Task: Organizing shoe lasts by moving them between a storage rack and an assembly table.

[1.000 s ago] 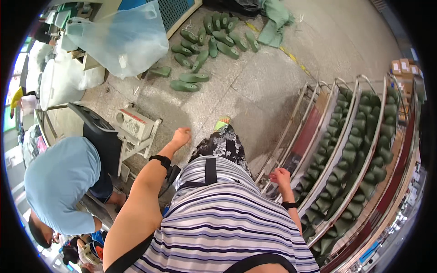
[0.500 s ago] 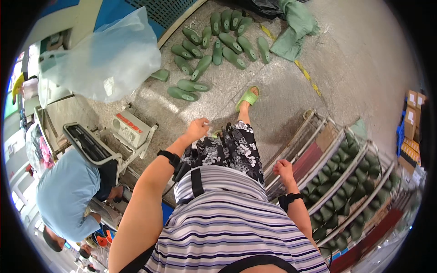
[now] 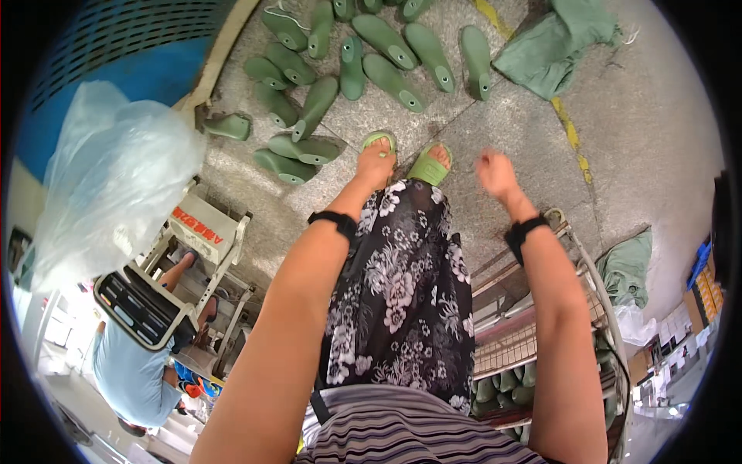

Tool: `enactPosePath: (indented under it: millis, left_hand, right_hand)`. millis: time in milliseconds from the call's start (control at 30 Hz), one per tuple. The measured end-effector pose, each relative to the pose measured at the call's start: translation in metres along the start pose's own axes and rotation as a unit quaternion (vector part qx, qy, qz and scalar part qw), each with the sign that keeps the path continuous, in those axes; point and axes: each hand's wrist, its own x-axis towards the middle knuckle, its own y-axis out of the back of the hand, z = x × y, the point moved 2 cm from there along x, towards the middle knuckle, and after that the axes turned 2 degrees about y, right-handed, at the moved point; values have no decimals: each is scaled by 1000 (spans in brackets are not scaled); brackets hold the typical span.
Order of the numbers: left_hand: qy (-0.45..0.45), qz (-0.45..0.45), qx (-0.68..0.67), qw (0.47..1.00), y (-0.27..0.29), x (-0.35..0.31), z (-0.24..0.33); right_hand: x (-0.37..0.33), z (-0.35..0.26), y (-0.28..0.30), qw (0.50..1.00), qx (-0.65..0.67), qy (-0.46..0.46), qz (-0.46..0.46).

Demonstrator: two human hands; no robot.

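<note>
More than a dozen green shoe lasts [image 3: 393,81] lie loose on the floor [image 3: 533,135] ahead of the green sandals [image 3: 430,166], the nearest two just left of them. Hands are apart with nothing visibly gripped — left hand [image 3: 376,172] in front of the left sandal, right hand [image 3: 497,175] out past the right one, blurred; can't tell how far either set of fingers is closed. Lasts look like hard moulded plastic: stiff, fairly solid, hardly fragile, probably slick — best held around the narrower middle, not the tapered toe.
</note>
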Motion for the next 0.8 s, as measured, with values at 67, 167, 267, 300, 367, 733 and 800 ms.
enactPosePath:
  millis: [67, 167, 267, 300, 367, 733, 800]
  left_hand:
    - [51, 31, -2, 998, -5, 68, -3]
    - [176, 88, -33, 980, -54, 104, 11]
    - [196, 112, -89, 970, -78, 142, 49]
    - [225, 88, -133, 961, -78, 157, 58]
    - [217, 112, -105, 964, -75, 183, 52]
    - [186, -115, -411, 885, -4, 99, 6]
    - [207, -81, -455, 863, 15, 44, -31]
  right_hand:
    - [77, -24, -4, 997, 7, 21, 72]
    - [148, -10, -19, 994, 4, 22, 102]
    - [213, -1, -35, 986, -46, 50, 155]
    - [229, -4, -43, 972, -77, 86, 203]
    - [250, -31, -67, 981, -106, 37, 159]
    - [164, -7, -40, 985, -168, 49, 9]
    - [105, -31, -46, 991, -124, -17, -49]
